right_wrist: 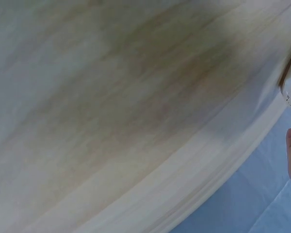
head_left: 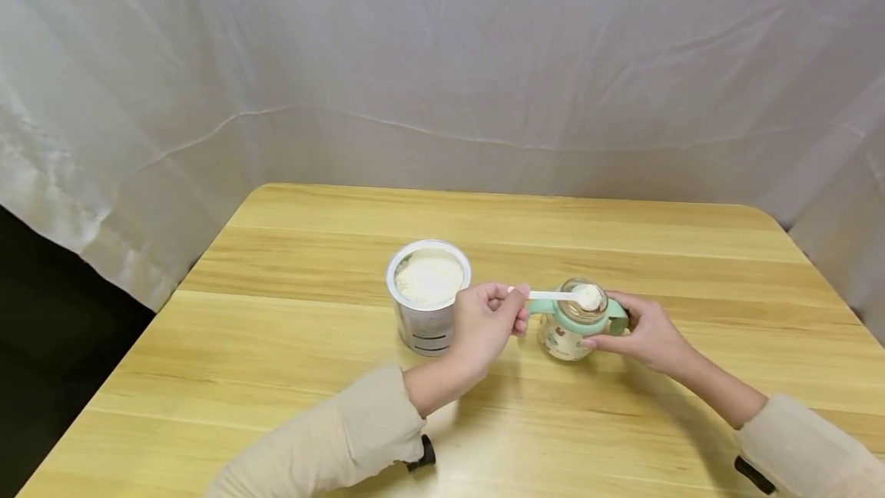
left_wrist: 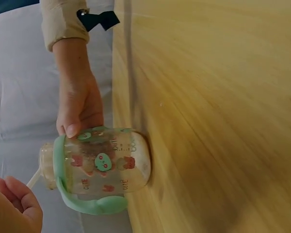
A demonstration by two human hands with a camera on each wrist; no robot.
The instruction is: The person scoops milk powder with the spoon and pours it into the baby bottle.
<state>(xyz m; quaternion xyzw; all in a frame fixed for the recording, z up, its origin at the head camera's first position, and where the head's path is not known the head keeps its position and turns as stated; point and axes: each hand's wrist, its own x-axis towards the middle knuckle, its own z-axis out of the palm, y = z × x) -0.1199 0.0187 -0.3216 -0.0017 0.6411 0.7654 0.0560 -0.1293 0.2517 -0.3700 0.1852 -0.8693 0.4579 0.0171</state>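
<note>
My left hand (head_left: 487,325) pinches the handle of a white scoop (head_left: 553,295). White powder sits in the scoop's bowl, over the mouth of a clear baby bottle (head_left: 565,344) with a green collar and two green handles. Around the bottle's right side, by one handle, my right hand (head_left: 653,335) grips it upright on the table. Cartoon prints and a pale layer at the bottom show on the bottle (left_wrist: 104,165) in the left wrist view. Just left of my left hand stands an open metal can (head_left: 423,329) of pale powder (head_left: 430,277).
The wooden table (head_left: 290,267) carries the can and the bottle near its middle. Pale curtains (head_left: 442,68) hang behind it and at the sides. A dark gap (head_left: 55,344) lies beyond the left edge. The right wrist view catches mostly tabletop (right_wrist: 136,116).
</note>
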